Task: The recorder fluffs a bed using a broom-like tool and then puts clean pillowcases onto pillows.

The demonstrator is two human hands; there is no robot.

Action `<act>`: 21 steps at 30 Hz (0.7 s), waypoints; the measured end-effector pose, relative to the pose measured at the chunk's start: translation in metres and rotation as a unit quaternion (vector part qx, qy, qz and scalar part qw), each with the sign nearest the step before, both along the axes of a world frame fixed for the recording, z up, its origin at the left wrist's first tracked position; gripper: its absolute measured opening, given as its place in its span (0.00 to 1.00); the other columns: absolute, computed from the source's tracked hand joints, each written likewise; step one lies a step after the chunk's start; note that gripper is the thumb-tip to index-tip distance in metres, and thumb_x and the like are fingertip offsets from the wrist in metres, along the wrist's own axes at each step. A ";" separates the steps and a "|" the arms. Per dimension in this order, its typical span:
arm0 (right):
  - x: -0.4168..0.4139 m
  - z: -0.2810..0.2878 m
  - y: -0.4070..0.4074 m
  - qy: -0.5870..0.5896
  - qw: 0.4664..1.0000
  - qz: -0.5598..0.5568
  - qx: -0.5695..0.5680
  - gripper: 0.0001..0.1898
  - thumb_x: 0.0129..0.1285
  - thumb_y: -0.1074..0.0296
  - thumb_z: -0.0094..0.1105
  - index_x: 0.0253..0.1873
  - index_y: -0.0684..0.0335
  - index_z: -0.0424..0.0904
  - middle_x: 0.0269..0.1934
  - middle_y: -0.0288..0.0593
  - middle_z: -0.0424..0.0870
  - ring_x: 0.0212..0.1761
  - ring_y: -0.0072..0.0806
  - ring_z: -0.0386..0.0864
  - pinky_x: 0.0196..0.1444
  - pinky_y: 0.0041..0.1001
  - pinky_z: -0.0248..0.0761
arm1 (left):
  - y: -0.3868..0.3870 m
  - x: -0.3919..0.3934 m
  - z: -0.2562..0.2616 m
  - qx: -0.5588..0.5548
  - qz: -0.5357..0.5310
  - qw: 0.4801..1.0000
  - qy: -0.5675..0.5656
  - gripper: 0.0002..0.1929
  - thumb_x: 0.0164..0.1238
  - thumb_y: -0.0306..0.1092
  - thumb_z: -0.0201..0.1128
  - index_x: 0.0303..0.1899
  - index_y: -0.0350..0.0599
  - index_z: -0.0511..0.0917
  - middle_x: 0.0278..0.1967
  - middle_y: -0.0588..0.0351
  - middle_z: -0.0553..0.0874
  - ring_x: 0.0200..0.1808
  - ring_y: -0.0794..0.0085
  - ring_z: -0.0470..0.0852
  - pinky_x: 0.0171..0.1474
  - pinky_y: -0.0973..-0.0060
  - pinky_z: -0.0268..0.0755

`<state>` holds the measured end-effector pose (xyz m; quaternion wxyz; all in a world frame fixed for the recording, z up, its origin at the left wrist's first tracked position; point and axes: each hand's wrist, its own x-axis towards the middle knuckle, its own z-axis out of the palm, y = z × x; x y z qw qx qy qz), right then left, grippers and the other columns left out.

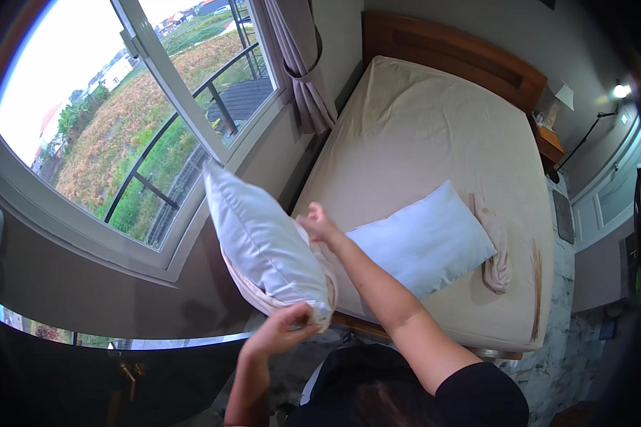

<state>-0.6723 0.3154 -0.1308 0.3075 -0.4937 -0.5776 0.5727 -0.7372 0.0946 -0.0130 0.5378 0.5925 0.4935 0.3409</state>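
A white pillow (262, 240) is held up in front of me, with a pale pink pillowcase (245, 293) around part of it. My left hand (286, 328) grips the pillow's near corner together with the cloth. My right hand (318, 223) is at the pillow's right side by the pillowcase, its fingers partly spread; whether it holds the cloth cannot be told. On the bed's beige fitted sheet (416, 139) lies a second white pillow (422, 243). Right of that pillow is a crumpled pale pink cloth (495, 251).
A bundle of thin sticks (536, 291) lies along the bed's right edge. The wooden headboard (454, 48) is at the far end, beside a nightstand (549, 143) and lamp (565, 96). A window (176, 133) and tied curtain (312, 88) are at the left.
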 end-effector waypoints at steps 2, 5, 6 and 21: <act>0.004 -0.094 0.015 -0.029 0.989 0.129 0.070 0.21 0.58 0.56 0.53 0.51 0.64 0.69 0.43 0.48 0.75 0.41 0.32 0.73 0.39 0.30 0.69 | 0.025 0.032 -0.003 0.025 -0.052 0.998 -0.010 0.06 0.58 0.26 0.61 0.31 0.40 0.70 0.25 0.64 0.71 0.29 0.84 0.68 0.33 0.83 0.62; -0.048 -0.098 -0.035 -0.028 0.956 0.259 0.135 0.13 0.60 0.61 0.49 0.41 0.65 0.75 0.35 0.42 0.77 0.32 0.26 0.74 0.34 0.27 0.69 | 0.004 0.011 -0.049 -0.095 -0.009 0.987 -0.133 0.06 0.58 0.26 0.61 0.32 0.40 0.70 0.25 0.64 0.71 0.29 0.84 0.69 0.33 0.84 0.62; -0.052 -0.071 -0.054 -0.120 0.936 0.243 0.223 0.12 0.62 0.63 0.47 0.36 0.65 0.76 0.32 0.41 0.78 0.31 0.22 0.73 0.33 0.25 0.69 | -0.004 0.003 -0.045 -0.117 -0.017 0.986 -0.114 0.06 0.56 0.26 0.61 0.33 0.40 0.71 0.26 0.62 0.74 0.30 0.83 0.71 0.34 0.85 0.63; 0.074 0.024 0.021 -0.263 0.903 -0.044 0.336 0.12 0.51 0.75 0.50 0.42 0.59 0.65 0.34 0.52 0.76 0.36 0.49 0.75 0.35 0.39 0.69 | 0.061 -0.018 -0.065 0.154 0.294 0.943 -0.021 0.42 0.38 0.19 0.54 0.64 0.42 0.50 0.58 0.44 0.60 0.61 0.58 0.61 0.61 0.70 0.54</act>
